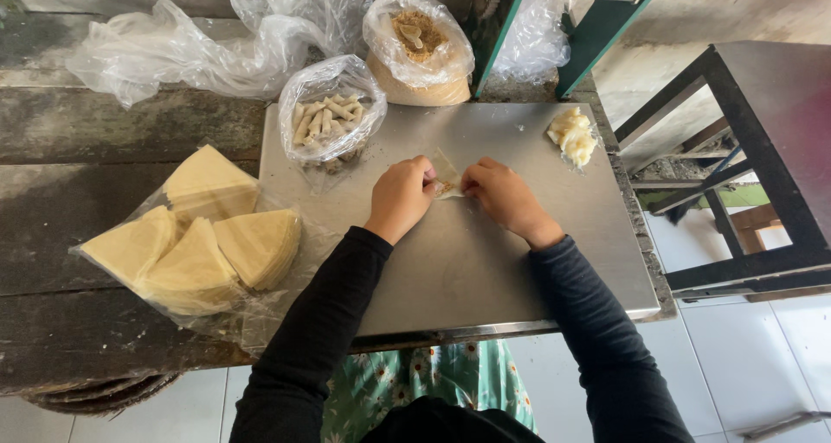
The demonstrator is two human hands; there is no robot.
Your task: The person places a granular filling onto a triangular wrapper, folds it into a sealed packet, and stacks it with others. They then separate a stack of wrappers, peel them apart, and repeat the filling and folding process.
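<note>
A thin pale pastry wrapper [447,175] lies on the steel sheet [450,261] in the middle of the table. My left hand [401,196] pinches its left edge. My right hand [505,195] holds its right edge, fingers curled onto it. A bit of brown filling shows between my fingertips. Both arms wear long dark sleeves.
Several stacks of triangular wrappers [195,244] sit in plastic at left. A clear bag of rolled sticks [326,116] and a bag of brown filling [418,49] stand behind the sheet. A pale paste lump [573,135] lies at the right corner. A dark stool [744,157] stands right.
</note>
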